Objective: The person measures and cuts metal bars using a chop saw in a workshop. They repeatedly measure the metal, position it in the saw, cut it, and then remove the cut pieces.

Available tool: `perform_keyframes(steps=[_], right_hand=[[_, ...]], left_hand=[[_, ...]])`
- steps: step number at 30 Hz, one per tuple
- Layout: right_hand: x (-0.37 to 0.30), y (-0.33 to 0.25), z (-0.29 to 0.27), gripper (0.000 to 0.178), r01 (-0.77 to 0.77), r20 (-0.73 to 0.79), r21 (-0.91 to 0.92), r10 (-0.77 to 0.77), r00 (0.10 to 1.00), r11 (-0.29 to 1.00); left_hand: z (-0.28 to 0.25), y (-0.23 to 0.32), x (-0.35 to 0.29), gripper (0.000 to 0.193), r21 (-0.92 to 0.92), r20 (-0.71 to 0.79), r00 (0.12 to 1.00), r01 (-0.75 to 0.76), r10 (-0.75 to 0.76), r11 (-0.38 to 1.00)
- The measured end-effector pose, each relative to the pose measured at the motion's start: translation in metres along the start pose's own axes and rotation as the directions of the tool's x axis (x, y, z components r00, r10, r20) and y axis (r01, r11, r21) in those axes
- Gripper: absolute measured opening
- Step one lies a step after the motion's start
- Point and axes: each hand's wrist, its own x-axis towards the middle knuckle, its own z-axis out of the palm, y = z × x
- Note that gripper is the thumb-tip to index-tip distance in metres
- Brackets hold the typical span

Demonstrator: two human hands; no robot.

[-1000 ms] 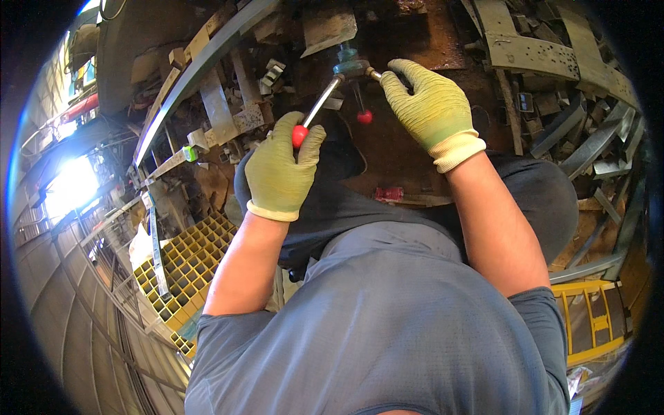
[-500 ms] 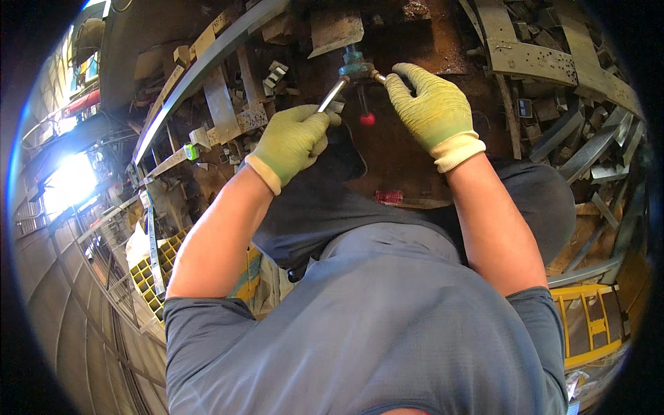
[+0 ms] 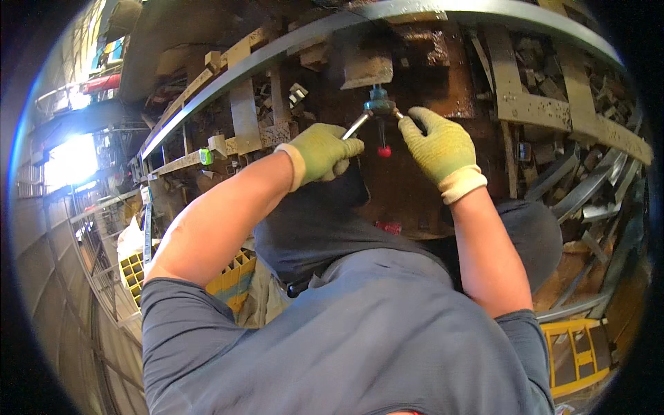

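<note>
Both of my hands wear yellow-green work gloves. My left hand (image 3: 321, 153) is closed round the outer end of a shiny metal handle (image 3: 357, 126), which slants up to a blue-green hub (image 3: 378, 102). To the hub's right, a shorter handle (image 3: 398, 114) reaches my right hand (image 3: 441, 146), whose thumb and fingers close on its end. Between my hands, a dark rod with a red knob (image 3: 384, 151) hangs from the hub. Just beyond the hub is a pale metal block or plate (image 3: 366, 70); what lies under it is hidden.
A long metal bar (image 3: 256, 66) arcs across the far side. Perforated metal strips (image 3: 532, 111) and scrap pieces lie at the right. A green tape measure (image 3: 206, 156) sits at the left. Yellow frames (image 3: 575, 356) stand lower right, with a yellow grid (image 3: 131, 270) lower left.
The view has shifted, so the hub sits lower and further right and more of the long bar shows. My left forearm lies flatter; both hands keep their hold on the handles.
</note>
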Motion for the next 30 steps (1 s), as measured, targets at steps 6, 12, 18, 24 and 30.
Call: perform_keyframes(steps=[6, 12, 18, 24, 30], right_hand=[[-0.002, -0.002, 0.003, 0.057, 0.0, -0.001, -0.051, 0.0, 1.0, 0.999], [-0.027, -0.042, -0.016, 0.049, 0.126, 0.039, 0.036, -0.128, 0.991, 0.991], [-0.062, -0.071, 0.006, 0.065, 0.29, 0.104, 0.292, -0.332, 0.937, 0.911], [-0.108, -0.094, 0.035, 0.052, 0.401, 0.343, 0.251, -0.469, 0.814, 0.881], [-0.118, -0.075, 0.007, 0.042, 0.218, 0.267, 0.3, -0.301, 0.915, 0.929]], left_hand=[[0.004, -0.009, 0.006, 0.042, 0.467, -0.136, 0.964, -0.142, 0.229, 0.873], [0.011, -0.044, 0.003, 0.039, 0.736, -0.304, 0.847, -0.081, 0.436, 0.672], [0.061, -0.088, 0.104, 0.043, 0.69, -0.323, 0.825, -0.129, 0.463, 0.712], [0.172, -0.092, 0.156, 0.068, 0.044, -0.35, 0.824, -0.46, 0.444, 0.887], [0.101, -0.084, 0.082, 0.053, 0.476, 0.374, 0.789, -0.615, 0.489, 0.629]])
